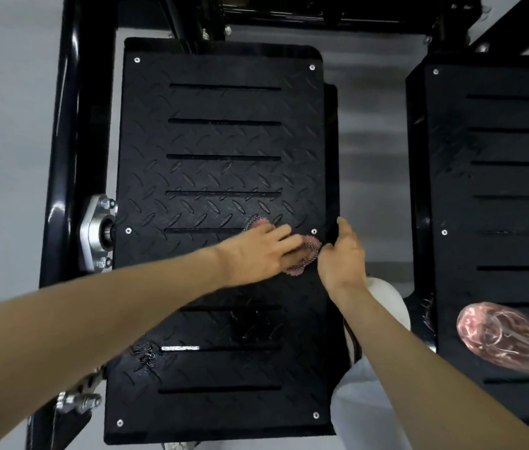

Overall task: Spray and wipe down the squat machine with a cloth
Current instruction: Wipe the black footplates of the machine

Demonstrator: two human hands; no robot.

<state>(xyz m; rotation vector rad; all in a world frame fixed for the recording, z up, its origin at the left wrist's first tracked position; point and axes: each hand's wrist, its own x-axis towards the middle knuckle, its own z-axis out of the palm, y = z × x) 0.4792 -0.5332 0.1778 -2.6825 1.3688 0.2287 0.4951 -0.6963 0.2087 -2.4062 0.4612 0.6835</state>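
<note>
A pale grey floor (6, 125) lies under the black squat machine, seen from above in the head view, and its large black tread-pattern foot plate (224, 141), cut by long crosswise slots, fills the middle of the picture. A glossy black frame tube (65, 125) runs along the left side of this plate, and a silver bolted bearing bracket (94, 228) sits against the plate's left edge about halfway down. The pinkish mesh cloth (308, 253) lies on the plate close to its right edge, a little below the middle. The left hand (253, 251) reaches across the plate from the left and lies flat on the cloth, its fingers (281, 233) straight, close together and pressing the cloth down, so that most of the cloth is hidden under the palm. The right hand (342, 258) is at the plate's right edge, just beside the cloth's right end, thumb raised and fingers curled downward; whether they pinch the cloth, hook over the plate's edge or hold nothing cannot be told. Near the plate's lower left there is a scratched spot (144, 352) with bare metal showing in a slot next to it. A white trouser leg (386, 297) shows just past the plate's right edge, under the right forearm. Further right of the plate, across a gap of floor, is a second foot plate (500, 177) of the same kind, and on it lies a blurred, translucent pink object (509, 339) too smeared to name.
</note>
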